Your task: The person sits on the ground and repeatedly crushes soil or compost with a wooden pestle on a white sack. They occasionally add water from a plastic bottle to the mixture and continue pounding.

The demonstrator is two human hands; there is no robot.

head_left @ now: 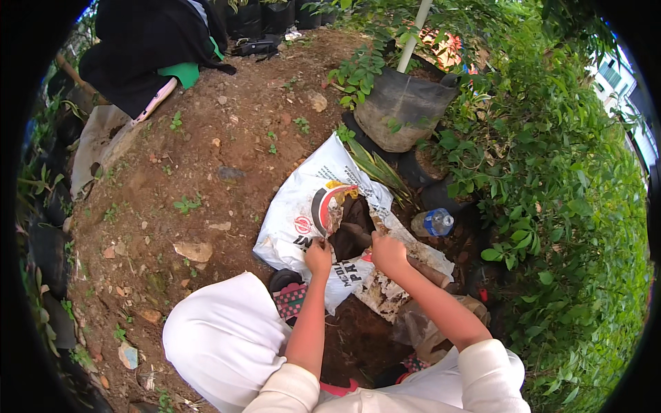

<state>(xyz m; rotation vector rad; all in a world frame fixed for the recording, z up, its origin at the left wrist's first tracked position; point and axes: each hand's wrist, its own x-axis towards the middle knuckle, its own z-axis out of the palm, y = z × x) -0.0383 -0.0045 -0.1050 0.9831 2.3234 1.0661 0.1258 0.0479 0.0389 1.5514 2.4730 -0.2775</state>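
White printed sack [286, 206] is lying on crumbly brown soil [206, 155], its smooth, creased skin bulging into a lopsided pillow and parting in a ragged gap over dark contents [352, 237]. Its dirt-smeared flap [413, 251] is spreading toward the right. The sack is sitting directly in front of the person, with the gap between the two hands. The left hand [319, 257] is closing its fingertips at the gap's near left edge, seemingly pinching the sheet. The right hand [390, 253] is curling into a loose fist at the right edge; what it is gripping cannot be told, though a small red bit is showing beside it. A brown cylindrical piece [428, 271] is resting under the right forearm, near a clear plastic bottle [432, 222] with a blue label.
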